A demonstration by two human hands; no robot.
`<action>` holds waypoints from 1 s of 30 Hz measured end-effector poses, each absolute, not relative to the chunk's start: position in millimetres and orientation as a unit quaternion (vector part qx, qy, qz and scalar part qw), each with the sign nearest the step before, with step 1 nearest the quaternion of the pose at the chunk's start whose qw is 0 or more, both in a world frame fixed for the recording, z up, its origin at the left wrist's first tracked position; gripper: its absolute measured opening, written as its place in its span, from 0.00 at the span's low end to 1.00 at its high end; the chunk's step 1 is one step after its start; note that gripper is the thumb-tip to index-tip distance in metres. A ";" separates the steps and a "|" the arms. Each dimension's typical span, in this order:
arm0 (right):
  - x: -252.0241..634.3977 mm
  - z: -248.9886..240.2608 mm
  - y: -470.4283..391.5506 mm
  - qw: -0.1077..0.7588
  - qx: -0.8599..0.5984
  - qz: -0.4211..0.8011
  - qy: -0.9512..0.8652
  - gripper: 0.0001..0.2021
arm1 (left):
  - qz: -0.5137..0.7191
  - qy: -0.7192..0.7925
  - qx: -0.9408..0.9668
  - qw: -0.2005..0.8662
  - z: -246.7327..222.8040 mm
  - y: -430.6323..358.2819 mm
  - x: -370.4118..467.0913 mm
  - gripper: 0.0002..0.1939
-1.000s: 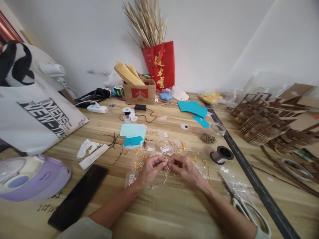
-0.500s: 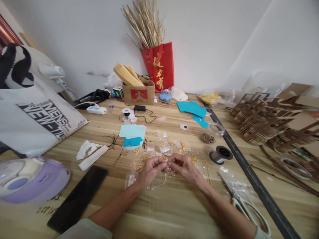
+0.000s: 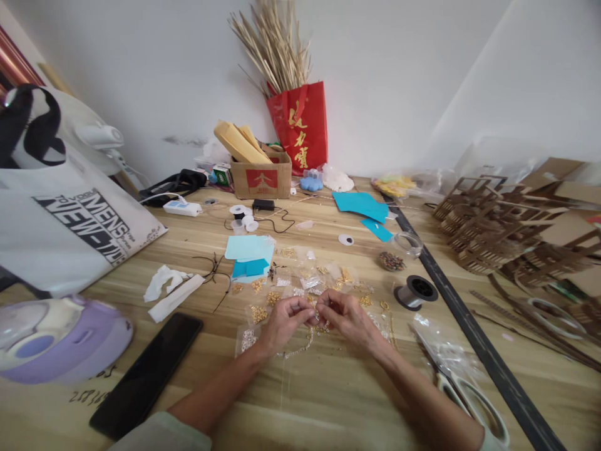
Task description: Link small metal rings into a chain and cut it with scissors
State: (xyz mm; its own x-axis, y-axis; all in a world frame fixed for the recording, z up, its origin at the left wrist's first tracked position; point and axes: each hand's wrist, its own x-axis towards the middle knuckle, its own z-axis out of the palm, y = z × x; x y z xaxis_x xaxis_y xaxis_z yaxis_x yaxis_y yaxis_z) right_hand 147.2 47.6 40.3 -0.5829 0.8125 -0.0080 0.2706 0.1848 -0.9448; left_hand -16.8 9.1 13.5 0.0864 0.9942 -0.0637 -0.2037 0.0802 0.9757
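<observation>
Thumb and fingers pinched, my left hand (image 3: pixel 290 318) is closed at the middle of the table. Beside it my right hand (image 3: pixel 344 314) is pinched too, the fingertips of both almost meeting. Between them is a silvery beaded chain (image 3: pixel 306 343), whose loose part curves down onto the wood below my left hand. Exactly what each fingertip grips is too small to make out. Small clear bags of gold-coloured findings (image 3: pixel 258 313) lie behind and left of my hands, and a bag of silvery pieces (image 3: pixel 248 339) is by my left wrist. A gold-coloured chain (image 3: pixel 392 326) rests right of my right hand.
Scissors (image 3: pixel 462 391) lie by my right forearm, near a wire spool (image 3: pixel 416 292). A black phone (image 3: pixel 148 374) and a purple-and-white device (image 3: pixel 66 338) are at the left. Brown woven baskets (image 3: pixel 488 225) stand at the right. Blue sheets (image 3: pixel 360 205) lie farther back.
My hands stay in nearly the same place, with the fingertips shifted very slightly. The silvery chain hangs a little differently under my right fingers.
</observation>
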 end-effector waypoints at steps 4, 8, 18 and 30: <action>146.8 39.1 48.4 0.260 -0.364 0.523 -0.726 0.09 | 0.502 0.447 0.446 0.591 12.2 10.1 -16.3 0.15; 146.7 40.0 47.5 0.253 -0.361 0.512 -0.737 0.09 | 0.493 0.444 0.454 0.595 13.2 9.4 -15.8 0.15; 146.6 46.2 44.8 0.223 -0.388 0.470 -0.761 0.07 | 0.478 0.453 0.472 0.586 12.3 7.0 -15.8 0.14; 146.2 41.4 43.3 0.226 -0.373 0.455 -0.777 0.08 | 0.501 0.412 0.389 0.654 10.5 6.9 -18.0 0.12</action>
State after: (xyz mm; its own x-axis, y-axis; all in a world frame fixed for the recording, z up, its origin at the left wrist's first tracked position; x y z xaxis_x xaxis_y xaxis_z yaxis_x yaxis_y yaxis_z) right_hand 146.2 43.3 41.4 -0.6207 0.7840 0.0115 0.3735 0.3085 -0.8748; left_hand -18.0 6.9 10.5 0.1570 0.9763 -0.1490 -0.3346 0.1945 0.9221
